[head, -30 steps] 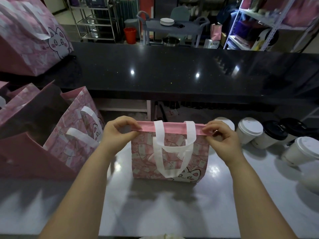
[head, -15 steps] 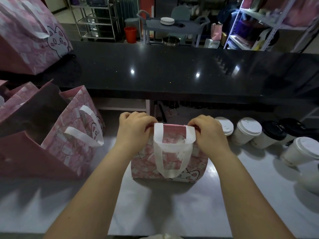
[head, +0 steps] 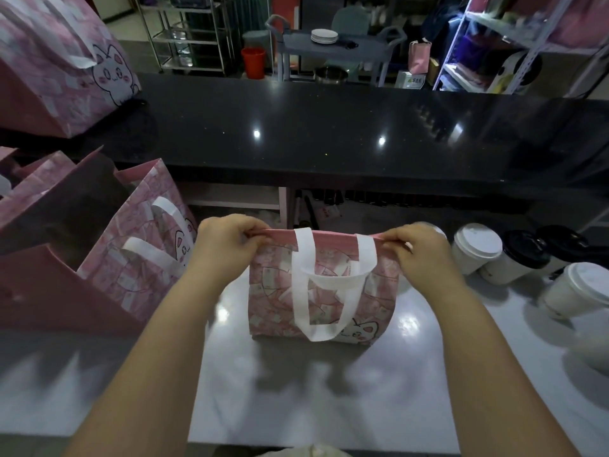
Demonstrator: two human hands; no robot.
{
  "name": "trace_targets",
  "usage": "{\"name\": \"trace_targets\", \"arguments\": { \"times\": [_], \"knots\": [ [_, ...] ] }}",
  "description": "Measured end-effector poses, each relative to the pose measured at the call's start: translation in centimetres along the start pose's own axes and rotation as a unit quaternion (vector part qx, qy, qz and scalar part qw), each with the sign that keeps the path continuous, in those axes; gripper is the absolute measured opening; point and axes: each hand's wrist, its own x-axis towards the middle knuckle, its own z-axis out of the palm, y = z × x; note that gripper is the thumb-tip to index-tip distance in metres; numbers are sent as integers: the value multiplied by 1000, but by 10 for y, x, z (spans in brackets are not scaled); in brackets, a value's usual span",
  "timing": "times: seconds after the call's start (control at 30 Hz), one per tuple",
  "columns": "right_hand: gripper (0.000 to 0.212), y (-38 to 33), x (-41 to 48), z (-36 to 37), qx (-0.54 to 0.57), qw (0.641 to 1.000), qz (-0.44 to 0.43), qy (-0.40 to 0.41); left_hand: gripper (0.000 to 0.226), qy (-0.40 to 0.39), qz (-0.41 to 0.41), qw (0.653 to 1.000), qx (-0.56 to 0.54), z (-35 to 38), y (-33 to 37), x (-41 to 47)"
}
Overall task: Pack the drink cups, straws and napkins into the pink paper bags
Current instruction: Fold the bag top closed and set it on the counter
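At the top edge of the small pink patterned paper bag with white handles [head: 273,291], your left hand [head: 227,245] and right hand [head: 418,255] each pinch one end of the pressed-together rim, fingers curled onto the paper. The bag stands upright on the pale grey counter [head: 329,390]. Larger open pink paper bags [head: 141,245] stand to your left, and a cluster of paper drink cups [head: 474,249], some white-lidded and some black-lidded, sits near on your right.

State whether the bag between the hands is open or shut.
Shut: left hand and right hand pinch the bag flat along its top edge.
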Motion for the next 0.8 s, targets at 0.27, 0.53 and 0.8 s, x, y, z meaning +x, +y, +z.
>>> {"name": "trace_targets", "arguments": {
  "times": [0.27, 0.53, 0.8],
  "knots": [
    [24, -53, 15, 21, -104, 984, -121, -80, 23, -59, 135, 977, 152, 30, 76, 10],
    [12, -47, 1, 39, -74, 989, -127, -8, 18, 13, 134, 973, 189, 55, 71, -4],
    [8, -23, -2, 17, -42, 994, -99, 11, 7, 49, 97, 986, 126, 26, 43, -11]
  ]
}}
